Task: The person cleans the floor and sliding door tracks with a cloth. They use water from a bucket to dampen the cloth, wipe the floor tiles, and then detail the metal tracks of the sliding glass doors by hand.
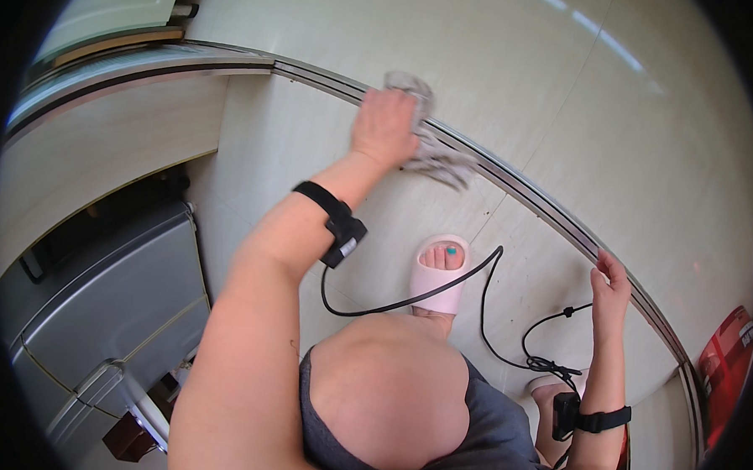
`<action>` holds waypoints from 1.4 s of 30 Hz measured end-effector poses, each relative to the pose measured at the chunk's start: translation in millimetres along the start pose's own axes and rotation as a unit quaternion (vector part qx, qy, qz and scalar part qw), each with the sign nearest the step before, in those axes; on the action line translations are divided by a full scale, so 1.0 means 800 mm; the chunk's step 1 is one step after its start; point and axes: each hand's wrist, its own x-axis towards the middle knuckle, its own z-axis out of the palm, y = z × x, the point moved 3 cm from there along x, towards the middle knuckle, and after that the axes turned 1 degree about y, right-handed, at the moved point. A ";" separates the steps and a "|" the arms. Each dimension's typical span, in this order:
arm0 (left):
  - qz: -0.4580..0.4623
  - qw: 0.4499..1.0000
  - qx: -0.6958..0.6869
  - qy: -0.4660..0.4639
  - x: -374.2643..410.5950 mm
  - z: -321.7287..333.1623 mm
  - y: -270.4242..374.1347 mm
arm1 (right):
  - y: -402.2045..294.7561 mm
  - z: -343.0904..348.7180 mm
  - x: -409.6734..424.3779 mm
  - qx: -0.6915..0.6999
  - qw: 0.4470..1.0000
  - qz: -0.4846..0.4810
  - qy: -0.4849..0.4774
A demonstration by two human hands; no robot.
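Observation:
My left hand presses a grey-white cloth onto the metal sliding-door track in the floor. The cloth bunches above my fingers and trails over the track at their right; hand and cloth are slightly blurred. Farther along the track at the right, my right hand has its fingers bent near the metal edge, with nothing visible in it. Both forearms wear black straps with small black boxes.
A black cable loops across the tiled floor by a pink slipper on my foot. At the left are a sliding-door frame and a grey appliance. A red package stands at the right.

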 end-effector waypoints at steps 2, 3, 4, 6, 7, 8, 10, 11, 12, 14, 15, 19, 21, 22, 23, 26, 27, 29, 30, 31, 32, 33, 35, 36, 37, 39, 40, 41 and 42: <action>-0.018 0.999 0.028 0.004 -0.001 -0.002 -0.024 | -0.011 0.004 -0.005 -0.012 1.000 -0.003 0.000; -0.026 0.999 0.044 -0.003 -0.001 -0.001 -0.033 | -0.019 0.006 -0.010 -0.010 1.000 -0.009 -0.010; -0.032 0.998 0.059 -0.010 0.001 0.000 -0.043 | -0.027 0.008 -0.015 -0.008 1.000 -0.016 -0.018; -0.080 0.989 0.127 0.001 0.000 0.006 -0.073 | -0.031 0.008 -0.023 -0.004 0.999 -0.029 -0.027; -0.105 0.981 0.161 0.005 -0.001 0.007 -0.090 | -0.028 0.008 -0.026 -0.002 0.999 -0.033 -0.027; -0.151 0.976 0.152 -0.028 -0.003 0.009 -0.112 | -0.026 0.008 -0.029 0.000 0.999 -0.039 -0.028; -0.276 0.952 0.091 -0.098 -0.017 0.000 -0.136 | -0.017 0.005 -0.030 -0.001 0.999 -0.027 -0.030; -0.354 0.925 0.039 -0.132 -0.035 -0.014 -0.141 | -0.010 0.003 -0.030 -0.005 0.999 -0.028 -0.025; -0.383 0.903 0.037 -0.191 -0.069 -0.012 -0.169 | -0.003 0.001 -0.029 -0.003 0.999 -0.033 -0.021; -0.441 0.862 -0.045 -0.245 -0.136 -0.003 -0.215 | 0.017 -0.002 -0.029 0.010 1.000 -0.026 -0.010; -0.472 0.840 -0.121 -0.236 -0.160 -0.011 -0.224 | 0.022 -0.004 -0.028 0.003 1.000 -0.023 -0.010; -0.547 0.644 -0.532 0.057 -0.175 -0.066 -0.246 | 0.023 0.002 -0.029 -0.017 1.000 -0.004 -0.026; -0.528 0.655 -0.524 0.130 -0.147 -0.073 -0.266 | 0.016 0.006 -0.029 -0.027 0.999 -0.017 -0.043; -0.492 0.707 -0.485 0.152 -0.125 -0.081 -0.270 | 0.014 0.009 -0.028 -0.034 0.998 -0.020 -0.049; -0.484 0.736 -0.442 0.170 -0.097 -0.080 -0.270 | 0.007 0.008 -0.027 -0.032 0.998 -0.019 -0.055; -0.427 0.800 -0.402 0.129 -0.016 -0.035 -0.281 | -0.021 0.017 -0.033 -0.021 0.997 -0.021 -0.069; -0.421 0.813 -0.394 0.081 0.005 -0.013 -0.259 | -0.024 0.018 -0.037 -0.028 0.997 -0.021 -0.073; -0.418 0.856 -0.301 0.031 0.042 0.014 -0.252 | -0.036 0.023 -0.038 -0.032 0.995 -0.030 -0.088; -0.420 0.879 -0.224 0.022 0.055 0.033 -0.262 | -0.041 0.025 -0.040 -0.030 0.995 -0.025 -0.090; -0.369 0.907 -0.202 0.000 0.073 0.032 -0.230 | -0.037 0.024 -0.041 -0.024 0.996 -0.020 -0.082; -0.316 0.932 -0.178 -0.020 0.088 0.032 -0.194 | -0.031 0.026 -0.042 -0.017 0.997 -0.017 -0.077; -0.290 0.917 -0.273 -0.014 0.095 0.029 -0.157 | -0.028 0.028 -0.043 -0.008 0.997 -0.019 -0.073; -0.196 0.947 -0.246 -0.066 0.105 0.019 -0.070 | -0.021 0.033 -0.041 -0.003 0.997 -0.012 -0.074; -0.137 0.956 -0.251 -0.072 0.104 0.017 -0.030 | -0.020 0.040 -0.039 0.004 0.996 -0.014 -0.083; -0.042 0.978 -0.203 -0.021 0.101 0.029 0.015 | -0.024 0.042 -0.038 0.001 0.996 -0.019 -0.085; 0.095 0.952 -0.270 0.110 0.094 0.034 0.111 | -0.029 0.047 -0.035 -0.005 0.996 -0.026 -0.088; 0.144 0.942 -0.298 0.057 0.087 0.027 0.158 | -0.033 0.049 -0.036 -0.005 0.996 -0.035 -0.087; 0.186 0.927 -0.326 0.002 0.078 0.020 0.202 | -0.037 0.050 -0.036 -0.009 0.995 -0.043 -0.087; 0.241 0.901 -0.354 -0.077 0.066 0.016 0.238 | -0.041 0.049 -0.037 -0.015 0.995 -0.050 -0.085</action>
